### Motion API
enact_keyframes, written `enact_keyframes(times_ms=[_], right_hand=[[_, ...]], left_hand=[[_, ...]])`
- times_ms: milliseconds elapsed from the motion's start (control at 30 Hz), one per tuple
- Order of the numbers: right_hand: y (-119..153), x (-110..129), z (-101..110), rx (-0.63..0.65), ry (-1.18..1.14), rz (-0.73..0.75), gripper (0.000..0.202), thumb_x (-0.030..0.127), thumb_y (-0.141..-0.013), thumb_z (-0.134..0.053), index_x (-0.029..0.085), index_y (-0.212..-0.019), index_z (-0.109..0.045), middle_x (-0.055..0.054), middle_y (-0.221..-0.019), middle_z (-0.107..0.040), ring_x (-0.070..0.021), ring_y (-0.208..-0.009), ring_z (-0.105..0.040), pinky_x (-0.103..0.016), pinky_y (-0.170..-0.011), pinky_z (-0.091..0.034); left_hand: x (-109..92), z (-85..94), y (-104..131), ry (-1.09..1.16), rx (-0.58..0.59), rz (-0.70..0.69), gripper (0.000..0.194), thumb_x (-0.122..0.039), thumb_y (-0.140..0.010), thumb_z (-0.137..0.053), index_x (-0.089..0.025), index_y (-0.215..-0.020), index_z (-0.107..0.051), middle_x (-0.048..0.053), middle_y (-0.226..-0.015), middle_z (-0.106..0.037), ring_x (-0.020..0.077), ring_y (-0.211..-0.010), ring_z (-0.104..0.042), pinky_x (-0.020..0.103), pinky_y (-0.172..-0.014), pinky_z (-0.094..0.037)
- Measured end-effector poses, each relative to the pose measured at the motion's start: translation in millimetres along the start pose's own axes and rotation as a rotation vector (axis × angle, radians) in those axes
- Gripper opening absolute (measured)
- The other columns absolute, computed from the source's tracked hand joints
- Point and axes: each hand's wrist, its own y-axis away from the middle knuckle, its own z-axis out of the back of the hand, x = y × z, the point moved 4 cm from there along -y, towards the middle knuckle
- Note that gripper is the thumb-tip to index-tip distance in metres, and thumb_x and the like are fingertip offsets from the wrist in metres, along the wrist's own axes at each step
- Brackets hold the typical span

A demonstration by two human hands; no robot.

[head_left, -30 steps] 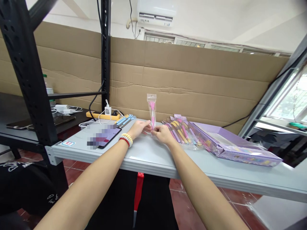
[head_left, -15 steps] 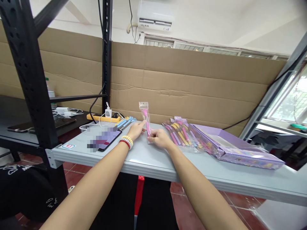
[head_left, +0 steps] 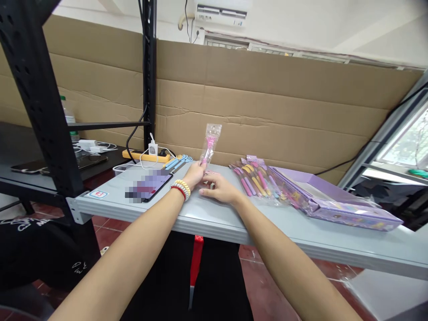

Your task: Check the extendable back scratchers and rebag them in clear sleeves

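Pale grey bench (head_left: 220, 211) spans the frame's lower half. Near centre, the right hand (head_left: 219, 188) has a half-open grip, any contact unclear; just beyond, the left hand (head_left: 194, 175) has its grip closed around the lower end of a tilted, bagged pink tool (head_left: 209, 143). Colourful packets (head_left: 257, 179) lie right of centre beside a purple box (head_left: 361, 217); cardboard (head_left: 267, 80) stands behind.

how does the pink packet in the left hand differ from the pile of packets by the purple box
The pink packet is held up, tilted, in the left hand; the pile of packets lies on the table. The pink packet looks mainly pink; the pile of packets mixes purple, yellow and pink. Both have clear wrapping.
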Motion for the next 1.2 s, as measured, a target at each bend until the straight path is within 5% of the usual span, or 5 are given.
enact_keyframes(times_ms=[133,267,500,933,1200], right_hand=[[-3.9,-20.4,15.5,-0.144,-0.170,-0.141,0.032,0.033,-0.073,-0.063,0.014,-0.098,-0.070,-0.009,-0.096,-0.070,-0.0147,-0.073,-0.060,-0.027,-0.066,-0.046],[-10.8,-55.5,49.8,-0.359,0.255,-0.446,0.025,0.017,-0.076,-0.053,0.012,-0.093,-0.071,-0.010,-0.091,-0.072,-0.0188,-0.082,-0.065,-0.029,-0.075,-0.047],[-23.4,-99.7,54.5,-0.043,0.675,-0.660,0.047,0.031,-0.087,-0.050,0.009,-0.128,-0.058,-0.018,-0.135,-0.054,-0.0272,-0.123,-0.052,-0.032,-0.099,-0.038],[-14.5,-107.6,46.9,-0.129,0.584,-0.600,0.026,0.028,-0.089,-0.050,0.016,-0.094,-0.073,-0.011,-0.100,-0.072,-0.0194,-0.091,-0.065,-0.024,-0.077,-0.042],[-5.5,-88.5,85.3,-0.621,0.354,-0.455,0.033,0.033,-0.089,-0.044,0.016,-0.074,-0.069,-0.005,-0.065,-0.067,-0.0142,-0.056,-0.060,-0.023,-0.055,-0.044]], left_hand=[[-3.6,16.7,-5.9,-0.264,-0.227,-0.096,0.022,-0.036,-0.092,-0.043,-0.020,-0.079,-0.050,0.001,-0.068,-0.055,0.0145,-0.060,-0.054,0.027,-0.061,-0.042],[-6.9,23.1,-6.2,-0.519,-0.313,-0.122,0.021,-0.030,-0.092,-0.039,-0.020,-0.079,-0.052,0.009,-0.088,-0.065,0.0214,-0.084,-0.060,0.030,-0.073,-0.041],[-8.8,21.2,-1.3,-0.619,-0.276,-0.055,0.024,-0.033,-0.092,-0.038,-0.019,-0.086,-0.057,0.013,-0.099,-0.068,0.0259,-0.095,-0.061,0.033,-0.077,-0.041],[0.0,15.5,-5.4,-0.634,-0.188,-0.140,0.025,-0.034,-0.094,-0.037,-0.020,-0.082,-0.055,0.008,-0.083,-0.066,0.0215,-0.081,-0.060,0.030,-0.070,-0.040],[-4.9,13.0,-1.4,-0.762,-0.126,-0.242,0.024,-0.028,-0.092,-0.039,-0.019,-0.085,-0.060,0.007,-0.088,-0.068,0.0205,-0.083,-0.059,0.030,-0.074,-0.041]])
